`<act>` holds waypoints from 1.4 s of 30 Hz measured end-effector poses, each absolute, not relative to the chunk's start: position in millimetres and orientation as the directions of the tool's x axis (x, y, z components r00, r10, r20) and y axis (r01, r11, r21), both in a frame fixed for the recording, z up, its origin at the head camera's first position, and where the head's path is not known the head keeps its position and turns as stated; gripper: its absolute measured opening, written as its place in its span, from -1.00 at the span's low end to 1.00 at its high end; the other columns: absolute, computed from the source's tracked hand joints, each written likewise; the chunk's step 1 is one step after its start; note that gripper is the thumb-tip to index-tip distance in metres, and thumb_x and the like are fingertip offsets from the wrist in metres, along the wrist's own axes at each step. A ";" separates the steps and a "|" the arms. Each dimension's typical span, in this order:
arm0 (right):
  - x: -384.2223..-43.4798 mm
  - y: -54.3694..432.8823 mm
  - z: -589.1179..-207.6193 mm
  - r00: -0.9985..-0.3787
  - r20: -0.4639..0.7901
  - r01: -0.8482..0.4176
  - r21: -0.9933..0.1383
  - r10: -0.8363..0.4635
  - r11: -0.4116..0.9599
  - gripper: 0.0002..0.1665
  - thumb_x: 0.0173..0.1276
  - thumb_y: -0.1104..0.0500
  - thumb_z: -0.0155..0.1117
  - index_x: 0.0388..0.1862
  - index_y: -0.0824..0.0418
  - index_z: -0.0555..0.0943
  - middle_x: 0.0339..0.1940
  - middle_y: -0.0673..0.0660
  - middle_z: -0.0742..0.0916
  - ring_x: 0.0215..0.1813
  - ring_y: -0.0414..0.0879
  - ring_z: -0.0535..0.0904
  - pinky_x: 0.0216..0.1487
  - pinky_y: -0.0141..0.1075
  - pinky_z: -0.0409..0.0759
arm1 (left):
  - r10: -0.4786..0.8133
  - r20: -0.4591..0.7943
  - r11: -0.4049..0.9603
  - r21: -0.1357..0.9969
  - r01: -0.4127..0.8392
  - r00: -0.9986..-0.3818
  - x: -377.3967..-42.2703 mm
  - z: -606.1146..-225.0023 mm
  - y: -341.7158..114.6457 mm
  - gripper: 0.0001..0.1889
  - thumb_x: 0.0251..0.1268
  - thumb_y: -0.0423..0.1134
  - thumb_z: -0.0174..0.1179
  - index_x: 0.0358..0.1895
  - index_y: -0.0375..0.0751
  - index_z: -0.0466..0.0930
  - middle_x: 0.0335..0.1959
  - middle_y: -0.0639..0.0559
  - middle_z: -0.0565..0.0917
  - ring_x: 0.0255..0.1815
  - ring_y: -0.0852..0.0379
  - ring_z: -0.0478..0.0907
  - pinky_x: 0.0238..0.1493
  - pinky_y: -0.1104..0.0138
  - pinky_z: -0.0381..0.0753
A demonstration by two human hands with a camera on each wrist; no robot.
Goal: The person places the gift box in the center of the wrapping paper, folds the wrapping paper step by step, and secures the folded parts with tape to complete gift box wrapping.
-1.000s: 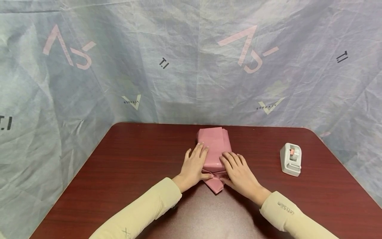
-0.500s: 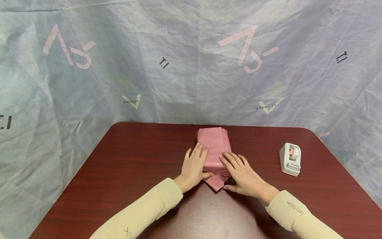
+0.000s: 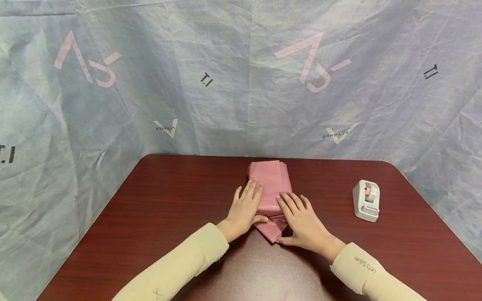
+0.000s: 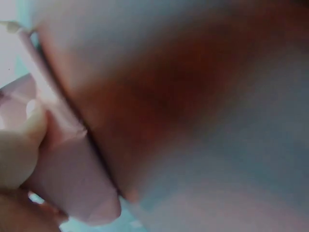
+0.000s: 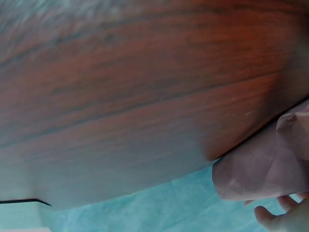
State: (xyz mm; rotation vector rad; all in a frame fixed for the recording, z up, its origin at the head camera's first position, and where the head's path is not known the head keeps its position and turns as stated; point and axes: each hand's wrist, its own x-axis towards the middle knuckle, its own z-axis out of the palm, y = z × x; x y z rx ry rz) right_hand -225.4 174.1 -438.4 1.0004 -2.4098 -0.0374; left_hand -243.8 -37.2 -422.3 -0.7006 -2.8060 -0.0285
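A pink paper-wrapped package (image 3: 268, 190) lies on the table, with a pointed paper flap (image 3: 270, 232) at its near end. My left hand (image 3: 242, 210) rests along its left side, fingers straight on top and thumb on the flap's upper part. On the right side lies my right hand (image 3: 304, 218), its fingers extended over the package's edge and its thumb touching the flap's tip. The left wrist view shows the pink wrapping (image 4: 72, 174) close up beside a thumb. In the right wrist view, fingertips (image 5: 268, 217) appear next to the wrapped package (image 5: 260, 169).
A white tape dispenser (image 3: 366, 201) stands on the right of the dark red wooden table (image 3: 180, 192). A printed grey fabric sheet (image 3: 226, 83) hangs behind the table and along its sides.
My right thumb has slid from over the flap down to its tip, and the flap lies flatter and more pointed. My left hand stays almost still on the package.
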 end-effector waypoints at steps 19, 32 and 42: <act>-222.1 166.8 -436.2 -0.643 0.427 -0.601 0.232 -0.635 0.765 0.50 -0.42 -0.62 0.21 0.33 0.40 0.20 0.31 0.34 0.35 0.30 0.25 0.27 0.24 0.17 0.16 | 0.556 0.299 0.821 -0.053 0.568 -0.776 -252.9 -423.3 -53.0 0.08 -0.19 0.29 0.27 0.41 -0.18 0.04 0.41 -0.18 0.11 0.42 -0.06 0.09 0.25 0.02 0.18; -219.2 164.5 -436.4 -0.627 0.442 -0.597 0.255 -0.641 0.760 0.44 -0.38 -0.57 0.23 0.33 0.38 0.20 0.29 0.35 0.38 0.29 0.26 0.28 0.25 0.17 0.16 | 0.544 0.291 0.822 0.005 0.569 -0.787 -253.1 -427.2 -53.2 0.09 -0.18 0.24 0.33 0.42 -0.16 0.00 0.44 -0.15 0.07 0.44 -0.02 0.05 0.26 0.02 0.15; -220.2 169.4 -433.6 -0.618 0.435 -0.628 0.227 -0.655 0.744 0.21 -0.11 -0.52 0.08 0.33 0.31 0.24 0.29 0.30 0.40 0.30 0.21 0.27 0.28 0.12 0.08 | 0.581 0.272 0.790 0.042 0.612 -0.767 -253.4 -424.5 -57.4 0.02 -0.07 0.15 0.33 0.41 -0.21 0.00 0.42 -0.21 0.06 0.44 -0.09 0.03 0.26 -0.02 0.15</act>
